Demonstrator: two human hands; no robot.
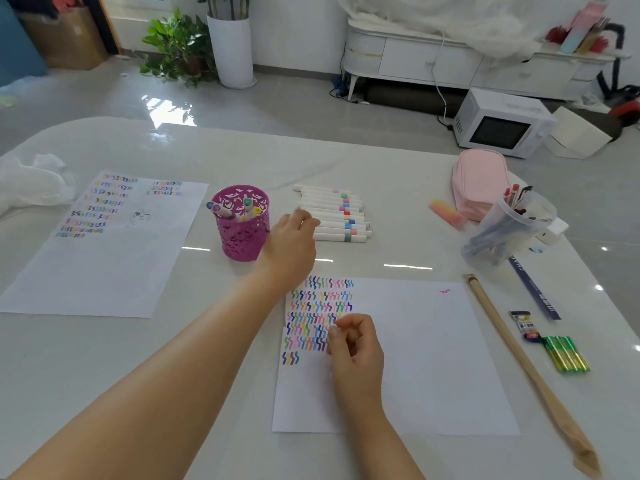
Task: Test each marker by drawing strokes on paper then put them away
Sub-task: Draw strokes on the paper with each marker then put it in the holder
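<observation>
Left hand (291, 244), fingers relaxed, at marker row (337, 216) (purple cup (239, 237) just beside); right hand (356, 344) loosely curled, empty, over paper (433, 358).

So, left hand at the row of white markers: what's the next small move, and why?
Probably the left hand should pinch one marker from the row of white colour-banded markers and lift it: its fingers reach the row, and the right hand rests empty on the white paper sheet.
</observation>
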